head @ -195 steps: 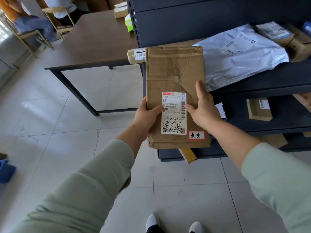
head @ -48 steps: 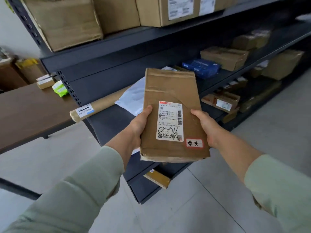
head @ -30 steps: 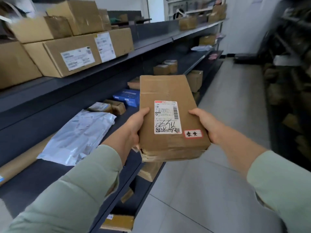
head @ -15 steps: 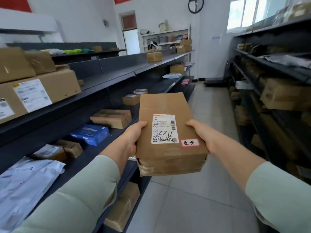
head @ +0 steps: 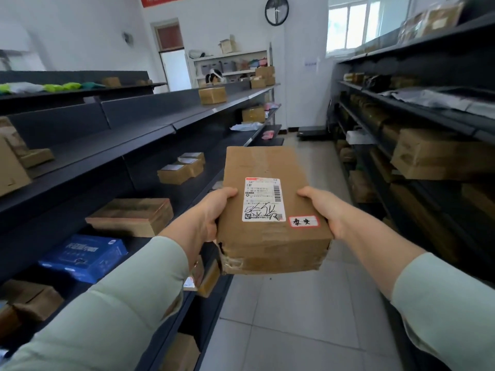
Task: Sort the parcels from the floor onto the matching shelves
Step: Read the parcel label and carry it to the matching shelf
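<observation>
Mid-carry: left hand (head: 206, 215) and right hand (head: 325, 210) both grip the flat brown cardboard parcel (head: 270, 210); next, finding its matching shelf.

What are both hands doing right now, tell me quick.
Left hand: closed on the left edge of the brown parcel.
Right hand: closed on the parcel's right edge, so both hands carry it.

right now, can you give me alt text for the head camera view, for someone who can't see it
Two hands, left hand and right hand, hold a flat brown cardboard parcel by its sides, its white shipping label facing up. The person stands in a tiled aisle between dark shelves holding other boxes.
</observation>
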